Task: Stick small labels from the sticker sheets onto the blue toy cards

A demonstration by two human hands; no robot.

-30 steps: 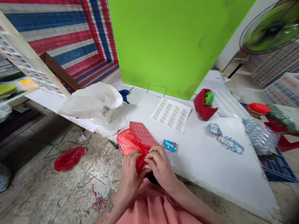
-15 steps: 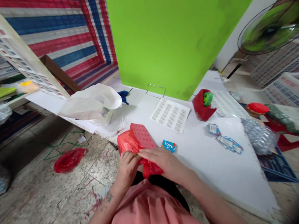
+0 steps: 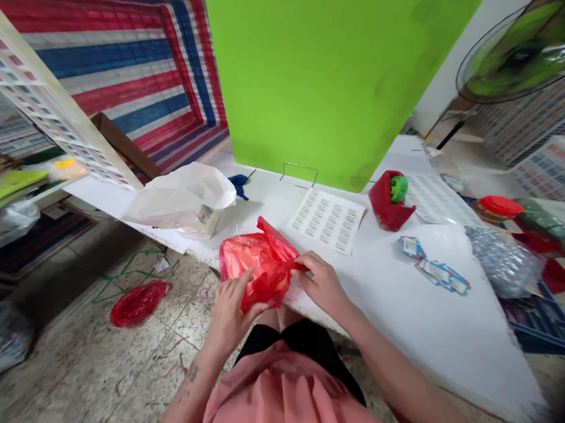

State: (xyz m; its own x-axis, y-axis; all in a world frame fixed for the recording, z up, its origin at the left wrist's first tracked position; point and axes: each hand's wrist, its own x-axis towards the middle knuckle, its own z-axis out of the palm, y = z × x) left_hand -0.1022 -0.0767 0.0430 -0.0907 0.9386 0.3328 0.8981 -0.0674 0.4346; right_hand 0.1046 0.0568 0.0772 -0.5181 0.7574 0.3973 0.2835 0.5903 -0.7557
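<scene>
My left hand (image 3: pixel 229 307) pinched the lower edge of the red plastic bag (image 3: pixel 255 267), fingers closed on the film, while my right hand (image 3: pixel 323 284) gripped its bunched right side; the bag hung between both hands at the near edge of the white board (image 3: pixel 401 308). The crumpled film hid whatever sat inside, and I could not make out its contents. My right fingertips were partly buried in the folds. Down to the left of my left hand, a second crumpled red bag (image 3: pixel 136 301) lay on the floor. Just beyond my right hand lay a sheet of labels (image 3: pixel 328 219), its print too small to read. Beyond my left hand a white bag (image 3: pixel 182 196) slumped open. Farther right of my grip stood a red tape dispenser (image 3: pixel 389 201), then small blue cards (image 3: pixel 435 269). Behind everything rose a green panel (image 3: pixel 329 74), cut off at the top
</scene>
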